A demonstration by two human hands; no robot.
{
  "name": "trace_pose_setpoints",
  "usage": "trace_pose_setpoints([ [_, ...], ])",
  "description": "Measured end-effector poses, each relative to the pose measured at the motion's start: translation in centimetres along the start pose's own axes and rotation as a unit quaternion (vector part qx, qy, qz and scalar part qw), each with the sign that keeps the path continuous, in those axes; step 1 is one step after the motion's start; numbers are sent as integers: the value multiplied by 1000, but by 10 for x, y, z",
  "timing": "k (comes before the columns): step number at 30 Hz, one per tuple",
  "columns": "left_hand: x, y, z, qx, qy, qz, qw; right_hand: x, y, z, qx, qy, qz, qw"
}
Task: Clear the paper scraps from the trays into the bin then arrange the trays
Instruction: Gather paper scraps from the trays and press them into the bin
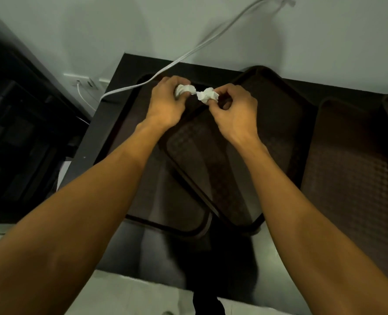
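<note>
White crumpled paper scraps point(185, 90), one pinched per hand.

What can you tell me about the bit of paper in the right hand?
The paper scrap is a small white crumpled wad, seemingly thin tissue. The right hand pinches it in curled fingers, over a dark tray. Its left end nearly meets a second scrap held by the left hand; whether they touch is unclear.
</note>
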State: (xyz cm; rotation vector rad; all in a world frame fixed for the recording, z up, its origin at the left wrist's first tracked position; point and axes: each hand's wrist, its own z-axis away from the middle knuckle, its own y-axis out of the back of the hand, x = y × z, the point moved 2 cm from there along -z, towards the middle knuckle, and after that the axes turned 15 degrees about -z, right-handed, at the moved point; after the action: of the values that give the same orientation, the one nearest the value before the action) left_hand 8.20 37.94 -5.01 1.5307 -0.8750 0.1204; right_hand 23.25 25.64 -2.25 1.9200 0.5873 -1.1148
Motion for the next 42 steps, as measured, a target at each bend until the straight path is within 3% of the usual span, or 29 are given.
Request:
trace_pose_setpoints([
  [14, -20, 98, 169, 81, 39, 32, 995, -84, -20, 135, -23, 25, -75, 997],
  [27, -77, 210, 369, 151, 141, 76, 975, -161, -93, 294, -125, 18, -169, 978],
  [35, -125, 224, 456, 177, 223, 55, 957, -179, -145, 364, -190, -14, -188, 964],
  [42, -164, 188, 511, 174, 311, 41, 933, -149, -182, 409, -287, -15, -172, 942],
])
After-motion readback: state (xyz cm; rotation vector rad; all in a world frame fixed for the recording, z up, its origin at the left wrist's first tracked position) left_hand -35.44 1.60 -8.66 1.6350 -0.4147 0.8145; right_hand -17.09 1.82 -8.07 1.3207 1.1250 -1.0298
